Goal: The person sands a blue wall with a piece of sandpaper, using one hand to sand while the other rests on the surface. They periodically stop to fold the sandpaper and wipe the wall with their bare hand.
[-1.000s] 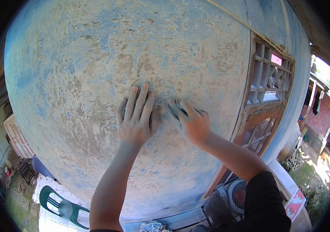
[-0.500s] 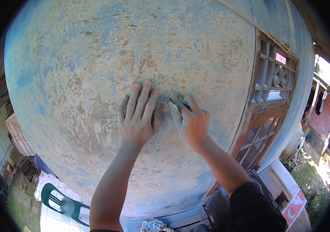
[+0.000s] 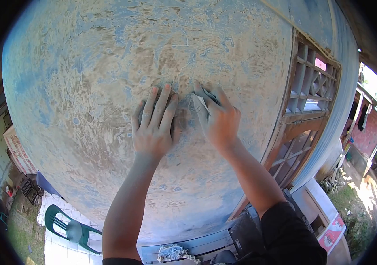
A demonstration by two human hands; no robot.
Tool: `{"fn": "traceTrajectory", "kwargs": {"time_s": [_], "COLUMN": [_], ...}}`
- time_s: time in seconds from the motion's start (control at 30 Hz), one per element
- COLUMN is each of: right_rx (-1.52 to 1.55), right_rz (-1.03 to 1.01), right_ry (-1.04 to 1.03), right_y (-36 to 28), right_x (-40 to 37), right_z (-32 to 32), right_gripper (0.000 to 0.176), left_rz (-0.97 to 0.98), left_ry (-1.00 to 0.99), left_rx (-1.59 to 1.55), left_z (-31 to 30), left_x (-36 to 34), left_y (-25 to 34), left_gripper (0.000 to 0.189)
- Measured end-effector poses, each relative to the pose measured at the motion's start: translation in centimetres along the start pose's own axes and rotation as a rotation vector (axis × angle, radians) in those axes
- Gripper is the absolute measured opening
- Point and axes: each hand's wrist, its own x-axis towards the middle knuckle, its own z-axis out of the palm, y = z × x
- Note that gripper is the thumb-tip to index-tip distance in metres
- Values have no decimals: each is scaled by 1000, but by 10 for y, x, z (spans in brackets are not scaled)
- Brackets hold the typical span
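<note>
A worn wall (image 3: 109, 70) with patchy blue paint and bare brown spots fills the head view. My left hand (image 3: 153, 126) lies flat on it, fingers together and pointing up, dusted with blue powder. Just to its right, my right hand (image 3: 217, 117) presses a folded piece of sandpaper (image 3: 200, 102) against the wall, with a pale corner of it showing under the fingers. The two hands are almost touching.
A brown wooden window frame (image 3: 310, 88) with a lattice top borders the wall on the right. Below lie a green plastic chair (image 3: 67, 229), white floor tiles, a crumpled foil-like bundle (image 3: 173, 253) and dark boxes. A red building stands far right.
My right hand with the sandpaper has slid up and slightly left along the wall, nearer the left hand. The left hand has shifted up a little.
</note>
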Motion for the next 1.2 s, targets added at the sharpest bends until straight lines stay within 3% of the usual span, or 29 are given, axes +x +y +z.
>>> {"fn": "traceTrajectory", "kwargs": {"time_s": [0.27, 0.47, 0.6, 0.67, 0.8, 0.97, 1.07, 1.2], "right_rx": [4, -82, -15, 22, -63, -61, 2, -14], "right_rz": [-61, 20, 25, -73, -52, 56, -51, 2], "right_ry": [27, -6, 35, 72, -2, 40, 47, -18], "right_y": [0, -5, -11, -4, 1, -9, -4, -1], "right_x": [-33, 11, -17, -37, -6, -1, -36, -8], "right_z": [3, -4, 6, 10, -4, 4, 12, -8], "right_gripper": [39, 35, 34, 35, 35, 39, 45, 46], "left_rz": [14, 7, 4, 8, 6, 8, 12, 8], "left_ry": [-8, -10, -3, -7, 7, 9, 2, 4], "left_rx": [9, 12, 7, 5, -10, -6, -13, -12], "left_z": [-1, 1, 0, -1, 0, 0, -3, -1], "left_x": [-2, -1, -1, -1, 0, 0, -1, -1], "left_y": [-2, -2, -2, -2, -2, 0, -1, -2], "left_gripper": [47, 46, 45, 45, 45, 46, 45, 45]}}
